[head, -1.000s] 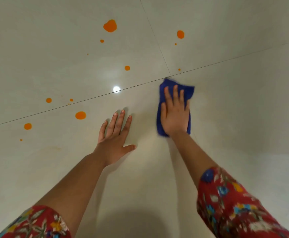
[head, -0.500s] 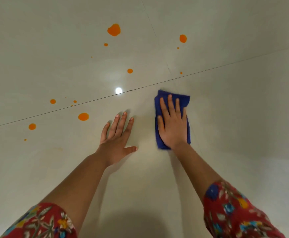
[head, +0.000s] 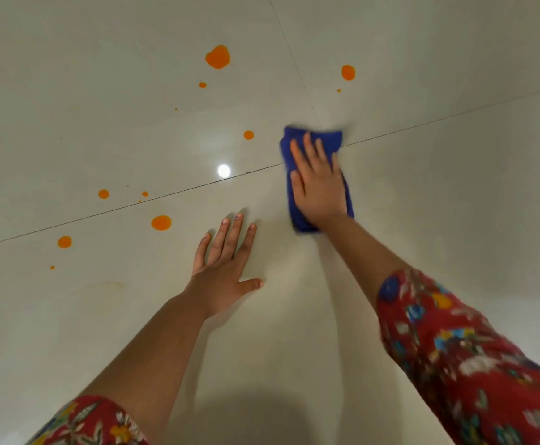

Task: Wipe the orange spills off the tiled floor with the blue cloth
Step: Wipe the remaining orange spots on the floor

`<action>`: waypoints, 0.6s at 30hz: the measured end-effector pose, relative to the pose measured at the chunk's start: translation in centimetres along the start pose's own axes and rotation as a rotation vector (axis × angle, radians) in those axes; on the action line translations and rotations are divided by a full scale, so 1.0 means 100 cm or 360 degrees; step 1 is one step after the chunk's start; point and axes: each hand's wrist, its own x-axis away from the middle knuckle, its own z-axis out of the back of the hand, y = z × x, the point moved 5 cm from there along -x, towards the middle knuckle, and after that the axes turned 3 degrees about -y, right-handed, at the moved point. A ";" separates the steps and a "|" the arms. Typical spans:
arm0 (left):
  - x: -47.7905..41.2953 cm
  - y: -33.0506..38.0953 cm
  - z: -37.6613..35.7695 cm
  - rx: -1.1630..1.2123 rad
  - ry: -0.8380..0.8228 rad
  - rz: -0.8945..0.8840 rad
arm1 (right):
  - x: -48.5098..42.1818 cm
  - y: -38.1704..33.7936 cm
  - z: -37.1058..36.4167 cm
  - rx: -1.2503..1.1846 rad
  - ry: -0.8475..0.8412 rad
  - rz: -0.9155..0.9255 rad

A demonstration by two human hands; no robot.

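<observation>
Blue cloth [head: 317, 181]: one, folded into an oblong, lying flat on the tiled floor [head: 455, 194] right of centre. It sits across the crossing of two grout lines; its far edge is blurred.

Right hand [head: 318, 184]: flat on top of the cloth, palm down, fingers extended and slightly spread, pressing rather than gripping. Cloth shows beyond the fingertips, along the thumb side and at the wrist corner.

Left hand [head: 227, 271]: flat on bare tile, near side of the long grout line, fingers together, thumb out to the side. Holds nothing. The two hands are apart, the left nearer the camera.

Orange spills [head: 218, 56]: ten clear round spots counted, plus several tiny specks. Largest blob at top centre, a small dot just below it. One spot with a speck at upper right, beyond the cloth. One spot just left of the cloth, not touching it. One at far left edge, upper. Lower left cluster: four spots and specks, straddling the grout line.

Both sleeves: red floral print.

Bright round light reflection [head: 224, 170] on the tile between the spills and the cloth.
</observation>
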 end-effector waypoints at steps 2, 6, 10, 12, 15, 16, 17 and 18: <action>0.001 0.000 0.000 0.0018 -0.0026 -0.0008 | 0.056 0.000 -0.011 0.0012 -0.0070 0.0166; 0.002 0.000 -0.002 0.0068 0.0037 -0.0009 | 0.074 0.072 -0.006 -0.0046 0.0030 -0.0367; 0.000 0.000 0.000 0.0069 0.0069 -0.0015 | 0.019 0.060 0.002 -0.0076 0.0040 -0.0587; 0.000 0.000 -0.001 0.0041 0.0051 -0.0021 | 0.020 0.023 0.001 -0.0047 0.0056 -0.0400; 0.000 0.001 0.001 0.0166 0.0068 -0.0061 | 0.088 -0.028 -0.017 -0.0043 -0.0001 -0.0011; 0.003 0.002 0.004 0.0259 0.0105 -0.0093 | 0.121 -0.031 -0.022 -0.0068 -0.0015 0.0018; 0.007 0.002 0.008 0.0355 0.0172 -0.0136 | 0.147 -0.026 -0.025 -0.0087 -0.0019 -0.0013; 0.014 0.001 0.012 0.0436 0.0260 -0.0175 | 0.164 -0.014 -0.027 -0.0095 -0.0022 -0.0101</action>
